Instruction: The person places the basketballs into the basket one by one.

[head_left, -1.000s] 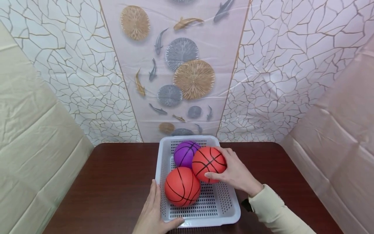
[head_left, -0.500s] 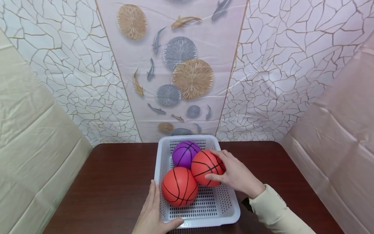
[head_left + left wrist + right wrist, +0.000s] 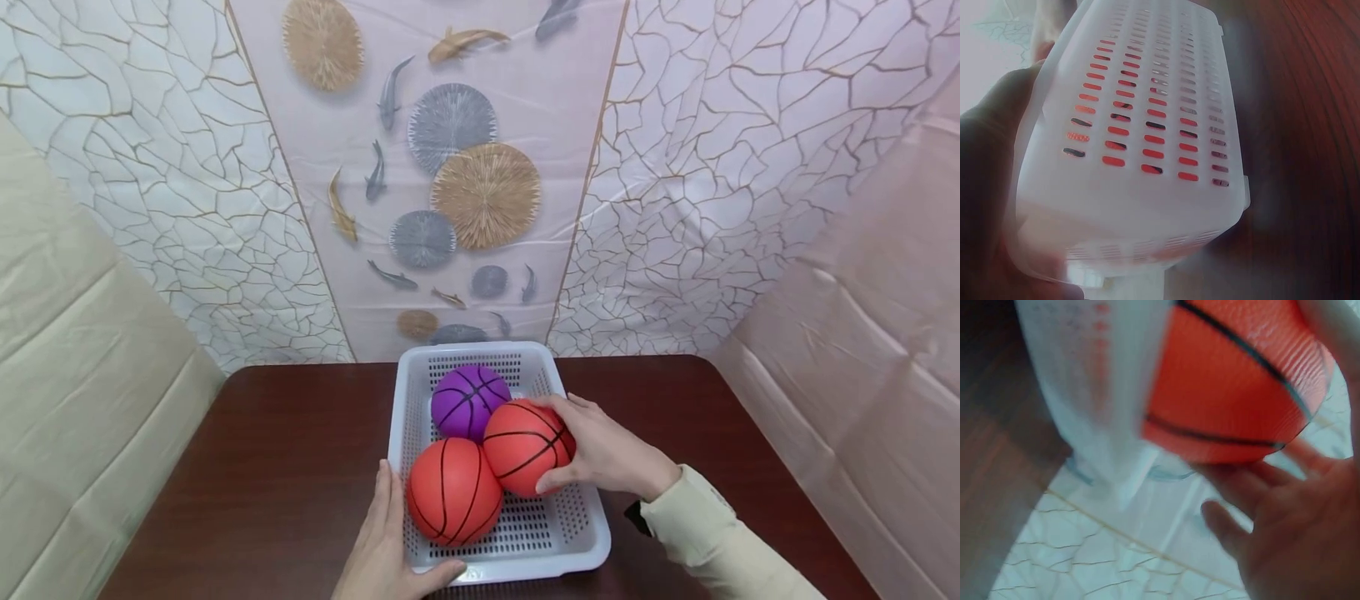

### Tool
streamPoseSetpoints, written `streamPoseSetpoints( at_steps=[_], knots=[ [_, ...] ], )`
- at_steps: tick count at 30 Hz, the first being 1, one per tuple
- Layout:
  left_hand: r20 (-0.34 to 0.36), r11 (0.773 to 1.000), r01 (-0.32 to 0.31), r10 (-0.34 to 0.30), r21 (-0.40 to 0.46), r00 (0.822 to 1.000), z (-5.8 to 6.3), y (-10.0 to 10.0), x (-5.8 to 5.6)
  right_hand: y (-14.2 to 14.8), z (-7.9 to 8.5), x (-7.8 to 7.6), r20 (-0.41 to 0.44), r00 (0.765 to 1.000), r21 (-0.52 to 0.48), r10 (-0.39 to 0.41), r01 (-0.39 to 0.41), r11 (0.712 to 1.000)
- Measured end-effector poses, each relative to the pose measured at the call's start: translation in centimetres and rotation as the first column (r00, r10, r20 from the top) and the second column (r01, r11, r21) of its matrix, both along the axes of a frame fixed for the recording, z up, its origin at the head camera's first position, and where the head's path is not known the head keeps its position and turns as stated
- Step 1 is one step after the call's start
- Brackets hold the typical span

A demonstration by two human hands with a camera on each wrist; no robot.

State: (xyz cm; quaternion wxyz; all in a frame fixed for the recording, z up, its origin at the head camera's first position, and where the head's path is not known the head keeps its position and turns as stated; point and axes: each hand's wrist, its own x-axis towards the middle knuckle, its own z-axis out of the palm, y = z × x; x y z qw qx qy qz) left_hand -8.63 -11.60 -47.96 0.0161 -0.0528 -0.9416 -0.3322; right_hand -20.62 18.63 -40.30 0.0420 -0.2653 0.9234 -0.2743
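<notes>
My right hand (image 3: 611, 446) curls its fingers and thumb around a red toy basketball (image 3: 522, 454) with black lines, at the right side of a white perforated plastic basket (image 3: 510, 573). A second red basketball (image 3: 450, 498) sits inside, nearer me and to the left, and a purple basketball (image 3: 465, 404) lies behind both. My left hand (image 3: 386, 542) rests on the basket's near left corner, fingers straight along the left rim and thumb over the front rim. The left wrist view shows the basket's slotted wall (image 3: 1147, 119) with red behind it. From the right wrist, the held basketball (image 3: 1229, 387) appears beside the blurred basket wall.
The basket stands on a dark brown wooden table (image 3: 300, 475). Behind it hangs a cloth backdrop (image 3: 465, 183) with fish and round plant prints. Beige padded panels (image 3: 90, 400) slope down at both sides.
My right hand has brought its red basketball lower and nearer me in the basket. The purple ball and the other red ball have shifted slightly toward me. My left hand stays at the corner.
</notes>
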Motion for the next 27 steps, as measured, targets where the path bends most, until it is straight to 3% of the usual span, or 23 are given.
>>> streamPoseSetpoints(
  at_steps=[3,9,19,27],
  knots=[
    [0.002,1.000,0.001,-0.001,0.002,1.000,0.0,-0.1,0.3,0.5,-0.7,-0.3,0.041,0.999,-0.032,0.025,-0.024,0.999],
    [-0.004,1.000,-0.004,0.004,-0.002,1.000,0.0,-0.1,0.5,1.2,-1.7,-0.9,-0.055,0.993,0.025,0.107,-0.106,0.994],
    [0.011,1.000,-0.029,0.029,-0.011,1.000,-0.3,-0.4,-0.1,0.8,-3.4,-0.9,-0.157,0.984,0.095,0.088,-0.074,0.993],
    [-0.088,1.000,0.002,-0.004,-0.027,0.996,-1.1,-0.2,-1.1,1.8,-3.6,-0.8,-0.125,0.992,-0.011,0.004,-0.005,1.000]
  ],
)
